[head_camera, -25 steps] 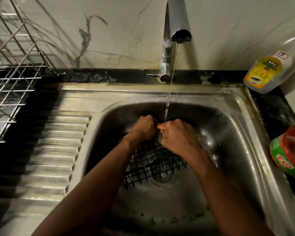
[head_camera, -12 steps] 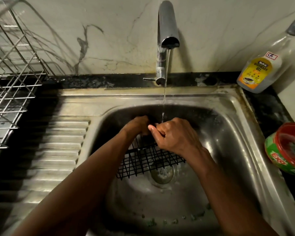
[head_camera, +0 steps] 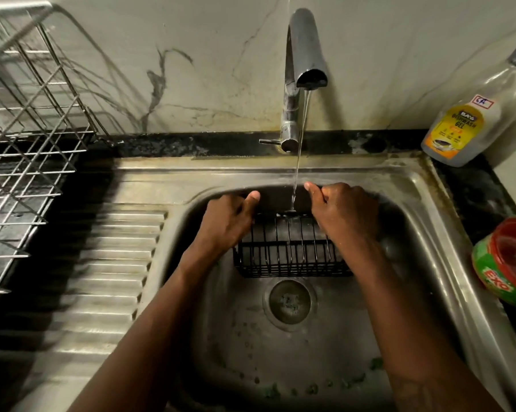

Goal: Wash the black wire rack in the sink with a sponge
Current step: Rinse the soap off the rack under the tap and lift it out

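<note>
Forearms come in from the near edge of the sink [head_camera: 429,221] and pass on either side of the drain [head_camera: 289,301], ending at hands held just behind it. The left hand [head_camera: 225,221] is behind and left of the drain, back of the hand up. Its fingers curl down round the left end of the black wire rack [head_camera: 289,254] and its thumb is raised. The right hand [head_camera: 344,215] is behind and right of the drain, clamped on the rack's right end with its fingers curled, its thumb pointing in toward the stream of water [head_camera: 298,162].

The rack is a shallow black basket held across the basin just behind the drain, its long side running left to right. Its upper face is a row of thin parallel bars. Its near wall, the edge closest to the drain, is a band of finer mesh. The stream falls from the tap [head_camera: 307,55], straight behind the drain, and strikes the middle of the rack's far edge between the two hands.

Half a second ago the hands were almost touching at the far edge of the rack, which slanted down as a flat grid and overlapped the back of the drain. Now the hands are well apart, one on each end. The rack has turned to show its bars and near wall, and the whole drain is uncovered.
</note>
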A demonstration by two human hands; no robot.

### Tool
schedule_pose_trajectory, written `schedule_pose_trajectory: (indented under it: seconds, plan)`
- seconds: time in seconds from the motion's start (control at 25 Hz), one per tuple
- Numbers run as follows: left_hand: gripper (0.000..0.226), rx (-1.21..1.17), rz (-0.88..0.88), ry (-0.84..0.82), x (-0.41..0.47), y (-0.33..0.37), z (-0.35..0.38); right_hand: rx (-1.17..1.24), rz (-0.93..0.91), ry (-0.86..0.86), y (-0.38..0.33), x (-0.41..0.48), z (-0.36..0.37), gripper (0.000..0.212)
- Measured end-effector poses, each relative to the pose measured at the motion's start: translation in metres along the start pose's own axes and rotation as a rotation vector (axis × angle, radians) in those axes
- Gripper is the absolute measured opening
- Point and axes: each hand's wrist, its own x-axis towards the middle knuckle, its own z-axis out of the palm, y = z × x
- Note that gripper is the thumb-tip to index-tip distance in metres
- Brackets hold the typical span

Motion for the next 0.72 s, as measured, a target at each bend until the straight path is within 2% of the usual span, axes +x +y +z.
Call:
schedule_pose_trajectory:
  seconds: [0.08,0.16,0.24,0.32,0.4,0.48,0.56,0.64,0.72]
  plan:
    - [0.069,-0.196,-0.055,0.169,-0.018,0.004,0.015,-0.01,0.035,-0.008,0.005,0.0,-0.007,0.065]
    - [0.064,-0.379,-0.118,0.273,-0.018,0.016,0.029,-0.062,-0.07,-0.083,-0.006,-0.007,-0.01,0.059]
    - [0.062,-0.482,-0.168,0.294,-0.003,0.023,0.036,-0.037,-0.256,-0.214,-0.038,-0.025,-0.008,0.047]
    - [0.061,-0.556,-0.218,0.326,0.01,0.022,0.04,-0.001,-0.379,-0.201,-0.068,-0.038,0.001,0.03]
    - [0.061,-0.605,-0.215,0.339,0.014,0.016,0.044,-0.023,-0.422,-0.18,-0.075,-0.036,0.005,0.029]
    - [0.061,-0.616,-0.219,0.348,0.015,0.011,0.047,-0.073,-0.37,-0.202,-0.045,-0.028,0.002,0.051]
    - [0.06,-0.644,-0.252,0.388,0.019,0.005,0.046,-0.118,-0.185,-0.182,-0.001,-0.02,-0.008,0.076]
    - [0.058,-0.657,-0.287,0.397,0.022,0.005,0.045,-0.166,-0.022,-0.136,0.018,-0.023,-0.017,0.081]
    - [0.06,-0.64,-0.293,0.403,0.022,0.007,0.046,-0.157,-0.048,-0.137,-0.004,-0.028,-0.01,0.076]
